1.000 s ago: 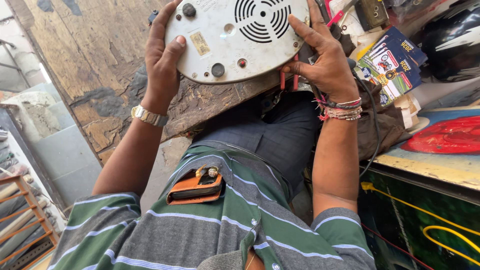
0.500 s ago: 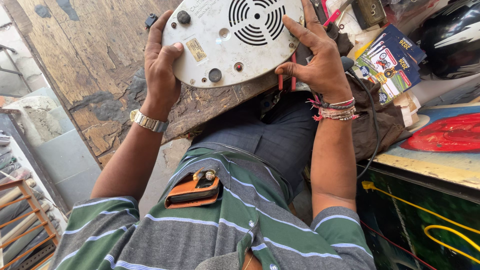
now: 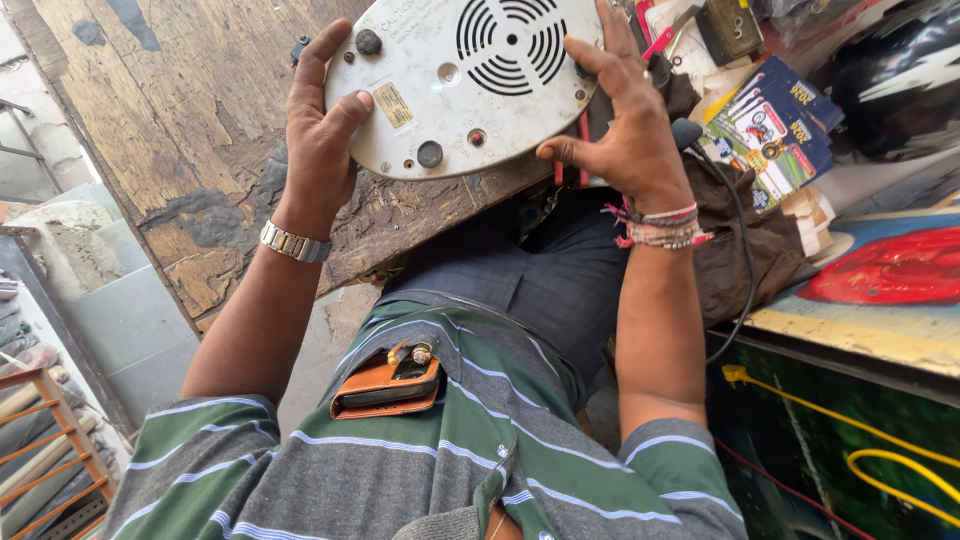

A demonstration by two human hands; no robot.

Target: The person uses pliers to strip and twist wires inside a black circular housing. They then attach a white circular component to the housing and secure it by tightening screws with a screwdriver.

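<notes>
1. Both hands are holding a round white appliance base [image 3: 465, 85], underside up, over the worn wooden counter [image 3: 150, 130]. The left hand [image 3: 320, 140] is wrapping the left rim, thumb lying on the plate near a yellowish label. The right hand [image 3: 620, 130] is gripping the right rim, fingers spread across the circular vent grille [image 3: 512, 40].
2. The base is resting on or just above the counter's near edge, above the person's lap; contact underneath is hidden.
3. Black rubber feet [image 3: 430, 153] and a small red-centred fastener [image 3: 477, 137] are showing on the plate.
4. Handling judgement: a grip on opposite rims is keeping the plate steady; holding it level and keeping fingertips off the vent slots would likely serve best while it is being inspected or turned.
5. Edges: the counter's near edge is splintered and flaking, right under the base, so a slip could drop it into the lap.
6. Room: bare wood is lying open to the left. The right side is crowding in with a dark cloth [image 3: 760, 240], a black cable [image 3: 740, 250], printed booklets [image 3: 775, 125] and small tools, close to the right wrist's thread bracelets [image 3: 660, 225].
</notes>
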